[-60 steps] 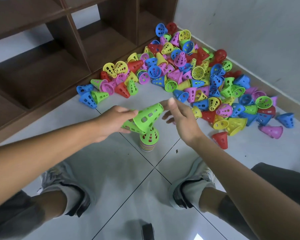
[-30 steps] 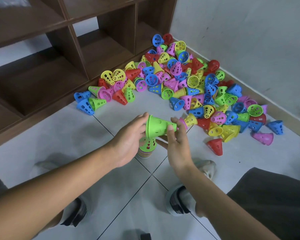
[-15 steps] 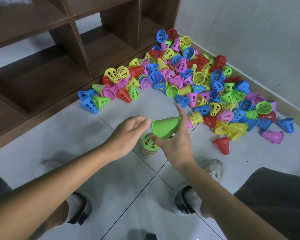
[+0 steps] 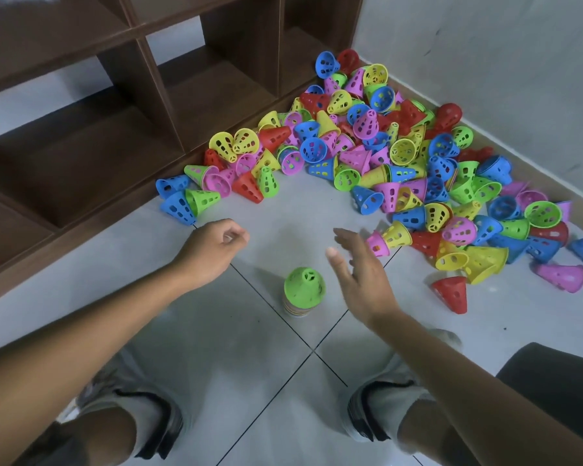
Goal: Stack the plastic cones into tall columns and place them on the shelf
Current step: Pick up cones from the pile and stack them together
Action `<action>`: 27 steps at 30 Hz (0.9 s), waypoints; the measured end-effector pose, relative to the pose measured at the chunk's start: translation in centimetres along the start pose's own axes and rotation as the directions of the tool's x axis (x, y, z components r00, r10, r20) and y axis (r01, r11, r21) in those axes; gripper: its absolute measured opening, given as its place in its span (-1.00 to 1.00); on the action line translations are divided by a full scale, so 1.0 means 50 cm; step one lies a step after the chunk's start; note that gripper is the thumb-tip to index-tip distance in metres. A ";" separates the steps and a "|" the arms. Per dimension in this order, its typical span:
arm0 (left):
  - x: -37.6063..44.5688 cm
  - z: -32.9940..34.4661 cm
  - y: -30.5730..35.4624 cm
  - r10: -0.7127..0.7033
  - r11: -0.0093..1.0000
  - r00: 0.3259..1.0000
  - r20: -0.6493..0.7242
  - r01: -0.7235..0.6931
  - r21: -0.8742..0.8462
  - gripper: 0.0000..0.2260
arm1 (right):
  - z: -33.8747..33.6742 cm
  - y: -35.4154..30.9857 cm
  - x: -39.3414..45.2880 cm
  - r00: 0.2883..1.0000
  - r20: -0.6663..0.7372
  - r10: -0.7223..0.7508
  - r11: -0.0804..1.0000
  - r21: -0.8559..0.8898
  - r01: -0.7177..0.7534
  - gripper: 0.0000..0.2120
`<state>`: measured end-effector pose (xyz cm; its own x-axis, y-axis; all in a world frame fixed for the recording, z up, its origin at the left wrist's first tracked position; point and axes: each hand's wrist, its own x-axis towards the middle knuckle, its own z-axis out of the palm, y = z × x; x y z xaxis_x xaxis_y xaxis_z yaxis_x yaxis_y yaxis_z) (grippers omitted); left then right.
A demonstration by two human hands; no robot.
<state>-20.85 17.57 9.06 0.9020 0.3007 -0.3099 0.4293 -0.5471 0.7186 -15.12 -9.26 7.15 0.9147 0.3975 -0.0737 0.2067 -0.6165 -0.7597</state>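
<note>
A short stack of cones [image 4: 303,292] stands upright on the tiled floor between my hands, topped by a green perforated cone. My left hand [image 4: 214,245] hovers to its upper left, fingers curled closed and holding nothing. To the right of the stack, my right hand [image 4: 357,274] is spread open and empty, fingers pointing away. A big loose pile of cones [image 4: 401,163] in blue, yellow, pink, red and green covers the floor beyond, toward the wall. The dark wooden shelf [image 4: 142,58] stands at the upper left.
My two shoes [image 4: 377,418] rest on the floor below the stack. A single red cone [image 4: 451,292] and a pink cone [image 4: 562,275] lie apart at the pile's near edge. A grey wall [image 4: 485,45] bounds the pile on the right.
The green cone that my hands held has gone onto the top of the stack. Both hands have let go and drawn apart, left to the left, right to the right.
</note>
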 end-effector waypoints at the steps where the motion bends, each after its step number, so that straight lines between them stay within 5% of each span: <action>1: 0.017 -0.003 -0.008 0.000 1.000 1.000 -0.009 0.000 0.010 -0.84 | -0.008 0.013 0.020 0.999 -0.030 0.033 0.998 -0.047 -0.034 -0.50; 8: 0.155 -0.029 -0.083 0.010 0.970 0.998 -0.064 0.006 0.241 -0.71 | -0.043 0.142 0.154 0.909 -0.205 0.363 0.902 -0.168 -0.398 -0.52; 15: 0.293 -0.046 -0.177 -0.070 0.867 0.990 -0.124 0.122 0.482 -0.53 | -0.054 0.259 0.215 0.908 -0.131 0.399 0.881 -0.222 -0.419 -0.36; 21: 0.366 -0.047 -0.207 -0.083 0.838 0.988 -0.127 0.138 0.529 -0.33 | -0.046 0.284 0.238 0.920 -0.076 0.383 0.886 -0.253 -0.390 -0.29; 27: 0.385 -0.025 -0.230 -0.117 0.807 0.991 -0.071 0.137 0.574 -0.33 | -0.017 0.297 0.246 0.902 -0.052 0.428 0.876 -0.224 -0.428 -0.52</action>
<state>-8.48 30.63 -4.38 0.8397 0.4177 -0.3470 0.4968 -0.8490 0.1803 -0.53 -14.09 -4.47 0.9318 0.0598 -0.3581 -0.1327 -0.8620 -0.4893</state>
